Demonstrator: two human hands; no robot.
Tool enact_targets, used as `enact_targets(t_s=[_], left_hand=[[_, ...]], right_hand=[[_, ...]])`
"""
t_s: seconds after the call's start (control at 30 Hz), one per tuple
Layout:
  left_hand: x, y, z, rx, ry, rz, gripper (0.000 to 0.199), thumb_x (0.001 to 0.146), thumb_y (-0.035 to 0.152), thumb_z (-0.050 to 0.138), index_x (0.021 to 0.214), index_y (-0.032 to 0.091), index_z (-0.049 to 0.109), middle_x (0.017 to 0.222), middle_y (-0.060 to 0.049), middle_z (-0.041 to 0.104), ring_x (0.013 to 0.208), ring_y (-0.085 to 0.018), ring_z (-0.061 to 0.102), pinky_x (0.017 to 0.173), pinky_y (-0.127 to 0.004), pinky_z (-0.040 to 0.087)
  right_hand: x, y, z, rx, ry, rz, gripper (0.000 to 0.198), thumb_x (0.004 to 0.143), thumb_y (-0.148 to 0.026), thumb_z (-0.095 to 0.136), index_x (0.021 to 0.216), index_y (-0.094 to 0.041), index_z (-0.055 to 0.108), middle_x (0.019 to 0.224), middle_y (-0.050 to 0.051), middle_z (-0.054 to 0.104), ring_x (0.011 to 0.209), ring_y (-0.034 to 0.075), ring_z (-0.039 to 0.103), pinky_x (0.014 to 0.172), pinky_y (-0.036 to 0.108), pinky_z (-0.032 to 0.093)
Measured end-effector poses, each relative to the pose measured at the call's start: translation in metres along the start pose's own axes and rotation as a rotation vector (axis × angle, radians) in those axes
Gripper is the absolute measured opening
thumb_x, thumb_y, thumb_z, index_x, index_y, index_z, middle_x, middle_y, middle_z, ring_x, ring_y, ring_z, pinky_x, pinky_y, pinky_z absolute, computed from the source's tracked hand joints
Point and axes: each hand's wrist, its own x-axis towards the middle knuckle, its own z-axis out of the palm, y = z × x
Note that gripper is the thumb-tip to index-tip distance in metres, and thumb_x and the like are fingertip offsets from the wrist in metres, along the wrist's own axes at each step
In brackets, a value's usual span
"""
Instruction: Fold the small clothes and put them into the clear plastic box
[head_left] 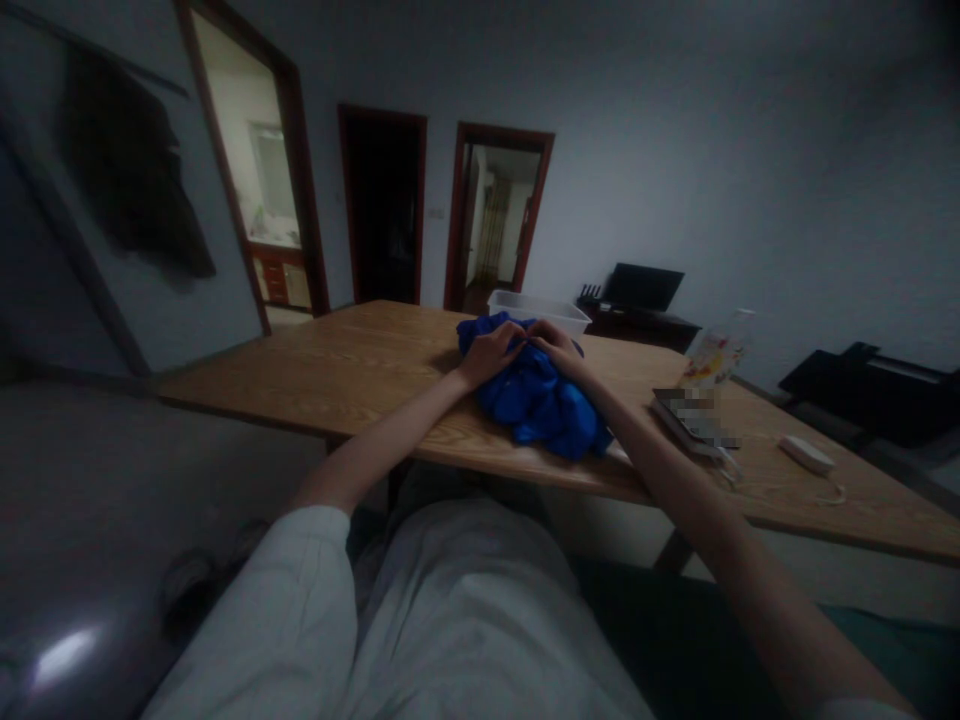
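Note:
A crumpled heap of shiny blue cloth (pixel 544 400) lies on the wooden table (pixel 360 360) in front of me, spilling close to the near edge. Its exact kind does not show. My left hand (pixel 493 352) rests on the upper left of the heap, fingertips pinching the fabric. From the right, my right hand (pixel 555 345) meets it, its fingers also closed on the cloth. The fingertips of both hands nearly touch at the top of the bundle. Small folds between them are blurred in the dim light.
Behind the cloth stands a clear plastic bin (pixel 540 308). To the right are a dark flat book-like item (pixel 686 420), a clear bottle with a floral pattern (pixel 716 355) and a white oblong object (pixel 806 453) with a strap. A dark screen (pixel 643 287) stands by the far wall.

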Motion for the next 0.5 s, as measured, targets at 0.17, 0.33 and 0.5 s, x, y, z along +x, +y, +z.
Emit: enact_targets(t_s=[0.17, 0.33, 0.5], left_hand=[[-0.0001, -0.0008, 0.0033, -0.018, -0.009, -0.077, 0.027, 0.105, 0.037, 0.051, 0.124, 0.018, 0.056, 0.115, -0.008, 0.072, 0.105, -0.021, 0.072, 0.088, -0.030, 0.053], [0.0021, -0.0007, 0.0033, -0.020, -0.079, -0.184, 0.034, 0.108, 0.042, 0.043, 0.127, 0.017, 0.057, 0.107, -0.009, 0.075, 0.097, -0.023, 0.074, 0.083, -0.031, 0.053], [0.0035, -0.0033, 0.0050, -0.049, -0.106, -0.217, 0.036, 0.108, 0.047, 0.040, 0.120, 0.020, 0.061, 0.105, -0.008, 0.076, 0.097, -0.023, 0.075, 0.084, -0.031, 0.052]], right_hand=[[-0.0013, 0.0010, 0.0007, 0.036, -0.001, -0.018, 0.030, 0.085, -0.047, 0.072, 0.097, -0.021, 0.066, 0.096, 0.004, 0.068, 0.091, 0.022, 0.062, 0.085, 0.033, 0.050], [-0.0031, -0.0024, 0.0022, 0.052, 0.026, -0.014, 0.034, 0.081, -0.049, 0.077, 0.097, -0.022, 0.064, 0.096, 0.004, 0.067, 0.089, 0.022, 0.062, 0.082, 0.034, 0.052], [-0.0034, -0.0029, 0.0019, 0.034, 0.018, -0.005, 0.035, 0.079, -0.050, 0.078, 0.094, -0.022, 0.064, 0.093, 0.003, 0.067, 0.087, 0.022, 0.062, 0.080, 0.034, 0.053]])
